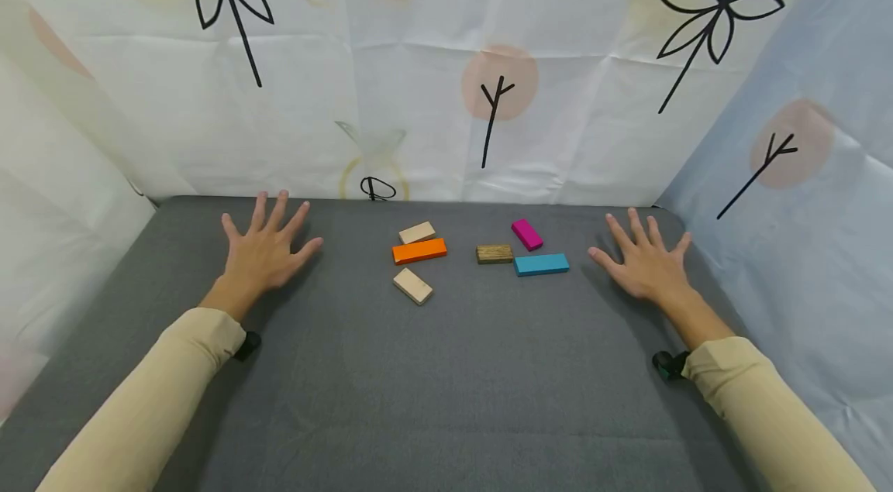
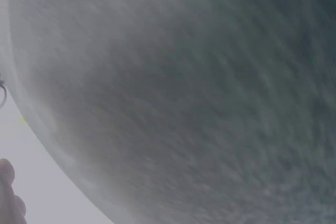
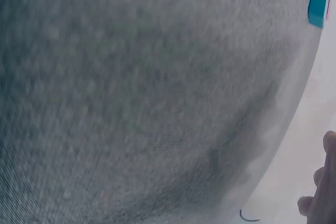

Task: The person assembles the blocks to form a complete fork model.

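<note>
Several small rectangular blocks lie on a grey cloth-covered table between my two hands in the head view. Left of centre, an orange block (image 1: 419, 251) lies up against a pale wooden block (image 1: 416, 232), and a second pale wooden block (image 1: 413, 286) sits nearer. To the right are a brown wood-grained block (image 1: 494, 254), a magenta block (image 1: 526, 234) and a blue block (image 1: 541, 265). My left hand (image 1: 263, 250), fingers spread and holding nothing, is at the left. My right hand (image 1: 645, 263) is likewise spread and empty, nearest the blue block.
The grey table (image 1: 432, 383) ends at a white patterned curtain (image 1: 418, 89) along the back, with more curtain on both sides. Dark wrist cameras sit at both cuffs. The right wrist view catches the blue block's end at its upper right.
</note>
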Demonstrator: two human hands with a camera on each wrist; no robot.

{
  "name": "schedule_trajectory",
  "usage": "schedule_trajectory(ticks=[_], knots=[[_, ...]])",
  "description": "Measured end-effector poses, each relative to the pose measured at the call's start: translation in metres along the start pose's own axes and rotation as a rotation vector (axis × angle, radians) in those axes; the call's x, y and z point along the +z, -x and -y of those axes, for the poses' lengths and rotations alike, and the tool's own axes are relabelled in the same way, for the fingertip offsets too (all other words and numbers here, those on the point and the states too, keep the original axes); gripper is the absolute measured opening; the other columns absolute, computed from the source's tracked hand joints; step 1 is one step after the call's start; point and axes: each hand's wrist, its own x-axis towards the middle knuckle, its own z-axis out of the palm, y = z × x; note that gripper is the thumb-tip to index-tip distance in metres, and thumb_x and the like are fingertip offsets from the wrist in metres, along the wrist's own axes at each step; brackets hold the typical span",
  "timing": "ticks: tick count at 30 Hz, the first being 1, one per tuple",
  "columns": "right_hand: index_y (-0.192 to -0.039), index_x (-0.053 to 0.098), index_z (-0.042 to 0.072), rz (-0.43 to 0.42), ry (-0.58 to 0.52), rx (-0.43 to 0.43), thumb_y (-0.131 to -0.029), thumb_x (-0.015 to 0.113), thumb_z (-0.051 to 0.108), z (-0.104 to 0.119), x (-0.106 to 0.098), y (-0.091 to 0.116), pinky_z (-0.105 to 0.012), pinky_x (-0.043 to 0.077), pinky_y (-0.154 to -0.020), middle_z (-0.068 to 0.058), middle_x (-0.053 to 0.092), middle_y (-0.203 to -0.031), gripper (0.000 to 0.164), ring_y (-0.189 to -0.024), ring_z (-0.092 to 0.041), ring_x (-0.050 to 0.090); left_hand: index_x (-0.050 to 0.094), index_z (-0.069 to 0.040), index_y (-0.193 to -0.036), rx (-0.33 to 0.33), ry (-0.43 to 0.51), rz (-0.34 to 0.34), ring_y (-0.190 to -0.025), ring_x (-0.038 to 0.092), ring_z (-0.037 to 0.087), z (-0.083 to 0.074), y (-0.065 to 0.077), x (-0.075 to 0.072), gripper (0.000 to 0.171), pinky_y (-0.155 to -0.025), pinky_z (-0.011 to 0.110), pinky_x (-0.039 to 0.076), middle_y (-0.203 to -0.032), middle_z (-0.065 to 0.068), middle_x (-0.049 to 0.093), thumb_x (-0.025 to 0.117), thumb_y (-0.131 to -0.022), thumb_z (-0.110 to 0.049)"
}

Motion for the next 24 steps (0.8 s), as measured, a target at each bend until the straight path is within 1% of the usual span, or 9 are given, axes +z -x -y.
schedule_trajectory(ticks=[6,12,16,21,24], knots=[[-0.162,0.013,0.016,0.008,0.03,-0.082,-0.098,0.031,0.069,0.014,-0.001,0.005,-0.074,-0.013,-0.105,-0.023,0.004,-0.164,0.085,-0.148,-0.047,0.011,0.022,-0.018,-0.16,0.065,-0.029,0.001,-0.151,-0.002,0.042,-0.018,0.003,-0.001,0.075,-0.101,0.081,-0.005,-0.166,0.017,0.007,0.038,-0.101,-0.061],[-0.161,0.015,0.016,0.003,0.05,-0.15,-0.1,0.034,0.066,0.026,-0.001,0.013,-0.074,-0.007,-0.107,-0.023,0.008,-0.164,0.081,-0.147,-0.047,0.015,0.027,-0.018,-0.159,0.132,-0.075,0.007,-0.151,-0.001,0.039,-0.038,0.007,-0.001,0.075,-0.104,0.08,-0.002,-0.167,0.014,0.007,0.043,-0.1,-0.06],[-0.161,0.018,0.016,0.0,0.046,-0.184,-0.099,0.037,0.064,0.034,0.0,0.019,-0.074,-0.005,-0.108,-0.023,0.011,-0.164,0.081,-0.147,-0.046,0.018,0.028,-0.02,-0.159,0.175,-0.103,0.006,-0.152,0.002,0.038,-0.049,0.011,0.002,0.074,-0.105,0.079,0.002,-0.166,0.013,0.01,0.045,-0.099,-0.06],[-0.16,0.021,0.015,-0.001,0.049,-0.219,-0.099,0.04,0.063,0.042,0.001,0.023,-0.074,-0.004,-0.108,-0.023,0.013,-0.163,0.08,-0.146,-0.045,0.022,0.029,-0.021,-0.159,0.226,-0.092,0.009,-0.152,0.005,0.037,-0.062,0.016,0.008,0.073,-0.105,0.078,0.004,-0.166,0.012,0.011,0.045,-0.099,-0.06],[-0.16,0.022,0.014,0.019,0.05,-0.237,-0.1,0.041,0.062,0.048,0.001,0.026,-0.074,-0.003,-0.108,-0.023,0.013,-0.163,0.079,-0.146,-0.045,0.024,0.03,-0.021,-0.158,0.258,-0.072,0.008,-0.152,0.007,0.037,-0.07,0.02,0.01,0.072,-0.105,0.078,0.006,-0.166,0.012,0.012,0.046,-0.099,-0.059]])
